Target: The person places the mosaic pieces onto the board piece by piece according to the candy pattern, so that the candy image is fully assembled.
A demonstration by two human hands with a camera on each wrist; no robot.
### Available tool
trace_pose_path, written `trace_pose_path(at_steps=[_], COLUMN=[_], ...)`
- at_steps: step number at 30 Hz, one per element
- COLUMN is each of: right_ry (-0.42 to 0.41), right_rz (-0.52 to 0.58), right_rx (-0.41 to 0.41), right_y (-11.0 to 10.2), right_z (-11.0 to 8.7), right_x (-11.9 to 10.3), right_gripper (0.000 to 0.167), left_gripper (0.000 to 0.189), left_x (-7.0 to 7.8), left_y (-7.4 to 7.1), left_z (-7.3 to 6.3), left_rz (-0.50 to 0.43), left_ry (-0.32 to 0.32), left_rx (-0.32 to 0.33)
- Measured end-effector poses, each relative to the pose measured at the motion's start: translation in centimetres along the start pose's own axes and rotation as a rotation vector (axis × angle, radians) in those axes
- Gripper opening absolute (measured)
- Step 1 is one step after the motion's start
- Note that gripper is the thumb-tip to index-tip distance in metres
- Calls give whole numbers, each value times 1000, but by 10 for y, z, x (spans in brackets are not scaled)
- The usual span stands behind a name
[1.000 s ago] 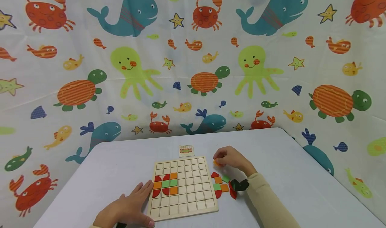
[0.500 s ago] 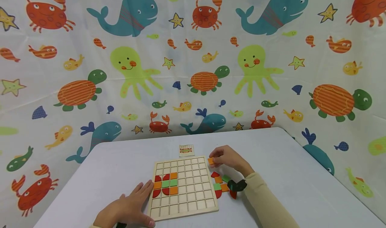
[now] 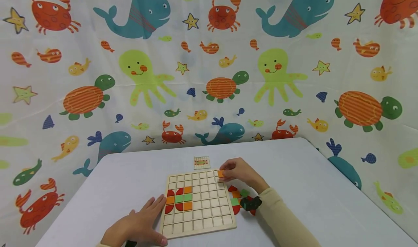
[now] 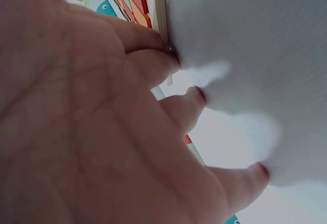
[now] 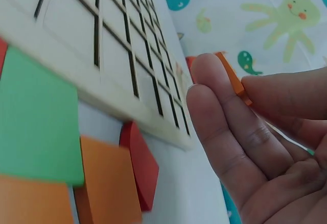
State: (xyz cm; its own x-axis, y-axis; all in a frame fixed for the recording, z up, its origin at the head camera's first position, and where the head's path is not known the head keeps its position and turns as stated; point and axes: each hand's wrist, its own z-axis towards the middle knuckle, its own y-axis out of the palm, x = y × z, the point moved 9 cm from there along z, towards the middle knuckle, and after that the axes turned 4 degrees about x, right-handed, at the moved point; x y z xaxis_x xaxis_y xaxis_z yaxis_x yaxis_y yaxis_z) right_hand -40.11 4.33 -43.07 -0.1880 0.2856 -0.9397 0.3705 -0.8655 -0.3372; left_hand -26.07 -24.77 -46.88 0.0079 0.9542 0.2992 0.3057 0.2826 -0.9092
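Tile [image 3: 220, 173] in right hand [image 3: 241, 171], thin edge [image 5: 234, 78] wristward

Fingers [image 4: 154, 65] touch the white table [image 4: 255, 50] beside the board [image 4: 159, 9].

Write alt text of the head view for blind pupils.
The right hand pinches an orange tile at the far right corner of a gridded, part-filled wooden board; the left hand touches its left edge. Loose tiles lie beside it, a pattern card beyond.

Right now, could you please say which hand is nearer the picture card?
The right hand, just right of the card; the left hand is farther, at the left edge of the board.
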Motion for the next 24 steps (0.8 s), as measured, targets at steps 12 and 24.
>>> trace_pose_path(at_steps=[12, 24], right_ry=[65, 125], right_rz=[228, 421], right_rx=[-15, -19], right_y=[24, 51], right_z=[3, 0], right_x=[-11, -8], right_gripper=[19, 27], left_gripper=[128, 128], left_x=[-1, -1], left_y=[0, 1], left_z=[0, 1], left_rz=[-4, -12], left_ry=[-2, -4], left_rx=[-2, -12])
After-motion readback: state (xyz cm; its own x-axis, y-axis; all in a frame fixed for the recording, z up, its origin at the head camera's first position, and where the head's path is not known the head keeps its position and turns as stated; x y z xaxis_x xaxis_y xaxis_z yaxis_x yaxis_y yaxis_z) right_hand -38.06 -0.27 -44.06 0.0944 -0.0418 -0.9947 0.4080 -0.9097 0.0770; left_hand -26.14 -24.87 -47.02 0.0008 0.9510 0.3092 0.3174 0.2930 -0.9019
